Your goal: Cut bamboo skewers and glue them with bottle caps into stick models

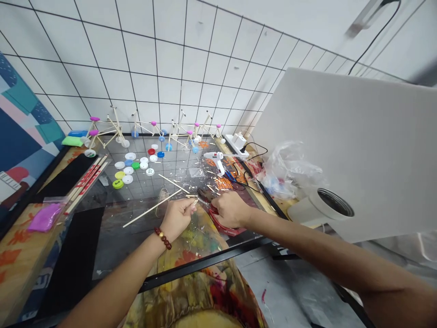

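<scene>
My left hand, wearing a beaded bracelet, pinches a short thin wooden stick between thumb and forefinger. My right hand is closed around the red handles of pliers, whose dark jaws point at the pinched stick. Whether the jaws touch it, I cannot tell. Beyond my left hand two longer sticks lie on the glass tabletop. Cut stick bits are scattered past the pliers. A white glue gun lies farther back.
Bottle caps in several colours lie at mid-left. Along the tiled wall stand small stick frames. Bundled sticks and a purple packet are at left. At right are a power strip, plastic bags and a white roll.
</scene>
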The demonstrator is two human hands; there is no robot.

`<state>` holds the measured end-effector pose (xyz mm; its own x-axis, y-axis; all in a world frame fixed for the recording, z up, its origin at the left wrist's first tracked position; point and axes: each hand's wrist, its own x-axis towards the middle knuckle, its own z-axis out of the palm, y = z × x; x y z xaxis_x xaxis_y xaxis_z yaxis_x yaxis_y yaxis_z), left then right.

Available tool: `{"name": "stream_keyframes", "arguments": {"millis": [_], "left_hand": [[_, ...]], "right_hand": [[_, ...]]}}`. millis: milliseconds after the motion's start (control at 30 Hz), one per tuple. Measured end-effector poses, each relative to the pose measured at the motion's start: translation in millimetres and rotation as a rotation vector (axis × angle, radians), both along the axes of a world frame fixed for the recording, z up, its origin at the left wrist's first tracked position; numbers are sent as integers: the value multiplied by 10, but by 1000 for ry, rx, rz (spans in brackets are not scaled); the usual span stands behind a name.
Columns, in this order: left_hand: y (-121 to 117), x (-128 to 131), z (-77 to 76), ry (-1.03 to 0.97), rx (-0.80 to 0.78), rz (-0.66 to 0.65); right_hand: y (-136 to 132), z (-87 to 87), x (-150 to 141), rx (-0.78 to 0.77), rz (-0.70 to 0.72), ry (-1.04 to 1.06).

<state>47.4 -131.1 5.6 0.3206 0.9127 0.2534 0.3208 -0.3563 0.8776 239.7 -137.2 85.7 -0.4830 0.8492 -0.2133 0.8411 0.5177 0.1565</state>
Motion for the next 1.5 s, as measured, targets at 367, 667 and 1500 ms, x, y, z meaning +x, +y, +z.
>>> {"name": "stream_keyframes", "arguments": {"millis": [367, 667, 1500], "left_hand": [[-28, 20, -38, -30, 24, 7], [-12, 77, 26, -145, -162, 21], [20, 19, 174, -661, -668, 0]], "right_hand": [[15, -105, 3, 9, 85, 45], [1, -126, -6, 65, 14, 102], [-58, 41, 436, 211, -116, 73]]}}
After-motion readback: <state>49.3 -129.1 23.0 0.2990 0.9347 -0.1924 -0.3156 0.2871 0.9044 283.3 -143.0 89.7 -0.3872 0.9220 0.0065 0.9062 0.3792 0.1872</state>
